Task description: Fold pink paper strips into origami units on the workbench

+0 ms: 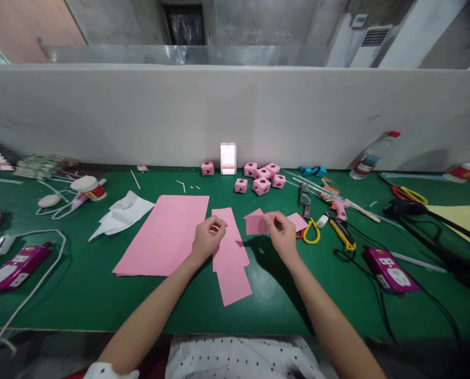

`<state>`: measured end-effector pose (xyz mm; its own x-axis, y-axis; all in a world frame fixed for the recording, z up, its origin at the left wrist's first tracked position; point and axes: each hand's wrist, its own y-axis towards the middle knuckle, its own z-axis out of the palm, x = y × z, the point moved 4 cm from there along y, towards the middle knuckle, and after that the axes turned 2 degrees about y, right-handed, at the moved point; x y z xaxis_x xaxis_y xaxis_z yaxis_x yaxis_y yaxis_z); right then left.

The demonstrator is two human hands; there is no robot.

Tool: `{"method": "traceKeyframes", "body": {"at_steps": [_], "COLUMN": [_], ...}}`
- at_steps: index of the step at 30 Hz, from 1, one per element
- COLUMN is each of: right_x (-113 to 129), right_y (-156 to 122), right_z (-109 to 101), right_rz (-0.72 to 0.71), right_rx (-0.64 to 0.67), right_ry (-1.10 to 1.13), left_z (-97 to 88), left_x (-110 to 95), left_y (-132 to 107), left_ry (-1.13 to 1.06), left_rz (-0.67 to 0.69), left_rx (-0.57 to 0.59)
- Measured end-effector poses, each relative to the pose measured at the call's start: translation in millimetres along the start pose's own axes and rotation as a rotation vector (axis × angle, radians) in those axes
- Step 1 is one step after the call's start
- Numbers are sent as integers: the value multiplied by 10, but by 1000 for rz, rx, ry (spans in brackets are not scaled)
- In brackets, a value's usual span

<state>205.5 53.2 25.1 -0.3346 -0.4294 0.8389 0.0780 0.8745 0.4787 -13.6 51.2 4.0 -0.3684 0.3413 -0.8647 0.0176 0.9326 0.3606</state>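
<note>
My right hand (283,236) pinches a small pink piece of paper (254,225) between thumb and fingers, raised over the green table. Another pink paper piece (298,221) shows just behind that hand, by the yellow-and-red-handled scissors (311,231). My left hand (208,238) is curled in a loose pinch with nothing visible in it, above pink paper strips (231,245). A smaller pink rectangle (234,287) pokes out below those strips. Left of them lies a stack of large pink sheets (159,237), partly under my left forearm.
Several pink folded paper cubes (261,186) sit at the back near a lit phone (228,159). A crumpled white tissue (122,213) lies left. On the right are a utility knife (343,235), a pink glue gun (341,208), a purple box (391,271) with cables and a bottle (373,157).
</note>
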Motion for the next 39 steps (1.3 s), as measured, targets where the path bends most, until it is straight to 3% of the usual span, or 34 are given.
{"method": "traceKeyframes", "body": {"at_steps": [3,8,13,19,31,39], "right_x": [10,34,28,99,41,-77], "right_y": [-39,-158,-185,-215,-203,-77], "right_z": [114,335,350,357,362,188], "right_rz": [-35,-71,-81,-208,-193,-146], "right_rx": [97,251,272,313,322,158], "right_ry": [11,27,-1,-44,-127,-226], "left_z": [17,113,136,167,152,38], "left_x": [-44,-189,-186,-251,-298,-307], "left_y": [-9,-53,-92,-181,-159,-117], "left_ry": [-26,30,184,390,486,443], "left_rz": [5,146,275,482,551,536], "left_rx": [22,135,128,132,145,73]}}
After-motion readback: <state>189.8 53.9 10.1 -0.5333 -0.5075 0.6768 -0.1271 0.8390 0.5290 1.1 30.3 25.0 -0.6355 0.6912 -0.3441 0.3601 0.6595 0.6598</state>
